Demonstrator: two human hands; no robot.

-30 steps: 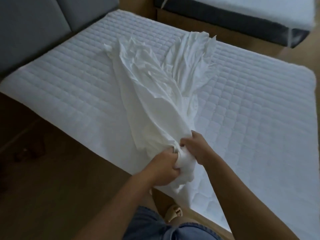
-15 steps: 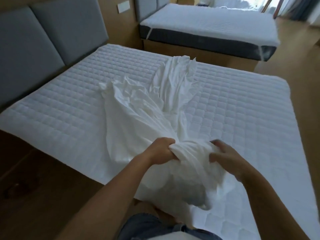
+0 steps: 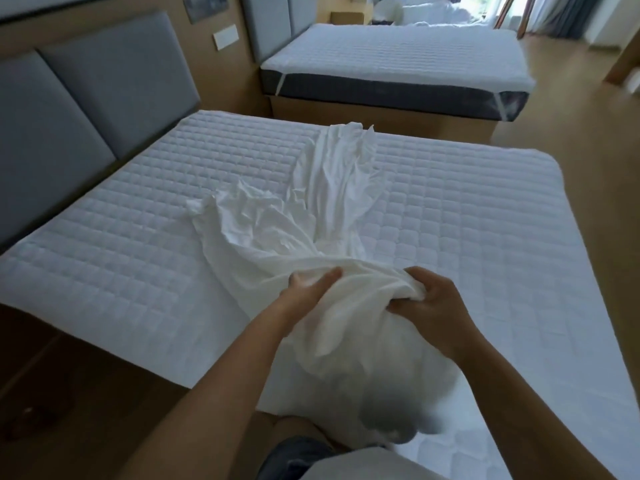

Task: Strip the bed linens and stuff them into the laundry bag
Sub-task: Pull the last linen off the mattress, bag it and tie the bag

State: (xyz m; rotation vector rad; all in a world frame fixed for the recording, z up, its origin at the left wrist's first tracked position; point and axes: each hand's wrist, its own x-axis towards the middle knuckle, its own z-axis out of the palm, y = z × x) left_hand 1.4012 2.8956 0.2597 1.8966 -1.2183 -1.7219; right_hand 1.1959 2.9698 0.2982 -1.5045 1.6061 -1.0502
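My two hands gather a crumpled white cotton bed sheet [image 3: 311, 233] at the near edge of a bed topped with a white quilted mattress pad [image 3: 478, 216]. The sheet's long axis runs straight away from me. Its narrow bunched end is at my hands, and its far tail lies flat on the pad and reaches almost to the opposite edge. A shorter, wrinkled lobe fans off to the left, toward the grey padded headboard [image 3: 90, 95].

My left hand [image 3: 308, 289] has its grip clenched on the cloth, fingers buried in a fold and thumb lying on top. My right hand [image 3: 429, 303], just beside it, grasps another fold, its fingers curled tightly around a twisted ridge of fabric. The cloth is stretched between the two hands. Below them the gathered bulk of the sheet hangs over the bed's near edge in a soft, blurred mass.

Beyond the far edge is a second bed with a dark base and a white quilted top [image 3: 398, 53], well apart across the light wooden floor [image 3: 575, 140].
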